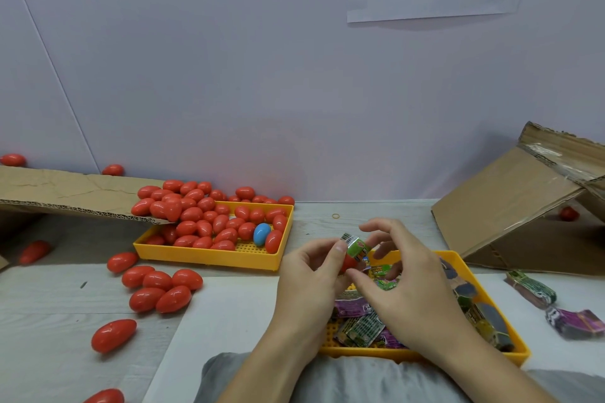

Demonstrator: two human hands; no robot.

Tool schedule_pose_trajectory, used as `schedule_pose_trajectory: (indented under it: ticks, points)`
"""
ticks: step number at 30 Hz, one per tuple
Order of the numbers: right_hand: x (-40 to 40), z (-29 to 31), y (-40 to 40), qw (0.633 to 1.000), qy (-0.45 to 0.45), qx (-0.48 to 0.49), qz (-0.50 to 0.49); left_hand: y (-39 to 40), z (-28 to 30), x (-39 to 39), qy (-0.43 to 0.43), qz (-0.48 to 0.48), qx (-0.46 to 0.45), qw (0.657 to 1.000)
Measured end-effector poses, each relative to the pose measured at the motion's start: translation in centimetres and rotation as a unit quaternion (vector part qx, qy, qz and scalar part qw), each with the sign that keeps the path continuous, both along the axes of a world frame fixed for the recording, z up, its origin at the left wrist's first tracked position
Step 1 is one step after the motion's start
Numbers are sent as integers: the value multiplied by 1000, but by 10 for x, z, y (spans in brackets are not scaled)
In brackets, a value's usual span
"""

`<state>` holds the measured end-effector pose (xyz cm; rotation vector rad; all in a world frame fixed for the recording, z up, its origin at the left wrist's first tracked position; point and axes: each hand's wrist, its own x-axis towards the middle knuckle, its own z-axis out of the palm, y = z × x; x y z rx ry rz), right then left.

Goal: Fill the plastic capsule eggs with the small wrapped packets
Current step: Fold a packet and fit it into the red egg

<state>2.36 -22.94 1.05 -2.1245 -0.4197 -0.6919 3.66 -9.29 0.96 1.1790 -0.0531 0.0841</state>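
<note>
At centre right of the frame the left hand [311, 266] holds a red egg half [346, 264], its fingers curled round the shell so that only a sliver of red shows. A rolled green packet [357, 248] sticks up out of it, tilted toward the upper left, with the left thumb pressing on its upper end. The right hand [404, 275] sits just to the right, thumb low beside the egg, fingers arched and spread above the packet; whether it pinches anything I cannot tell. Likely the packet is being pushed in along its long axis, down and to the right into the shell.

Both hands hover over the near yellow tray [520, 353] of packets. Red eggs [209, 219] heap in the far yellow tray [209, 257] at centre left, a blue egg [261, 234] among them, and more lie loose on the bench [45, 301].
</note>
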Motion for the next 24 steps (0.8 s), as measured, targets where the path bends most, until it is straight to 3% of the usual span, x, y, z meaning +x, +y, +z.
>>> schedule_pose_trajectory:
  ticks: [10, 24]
  points:
    - [-1, 0, 4, 994, -45, -81, -56, -2, -2, -2, -56, -4, 87, 995]
    - [-1, -1, 3, 997, -23, -59, -31, -1, -2, -1, -39, -25, 54, 997]
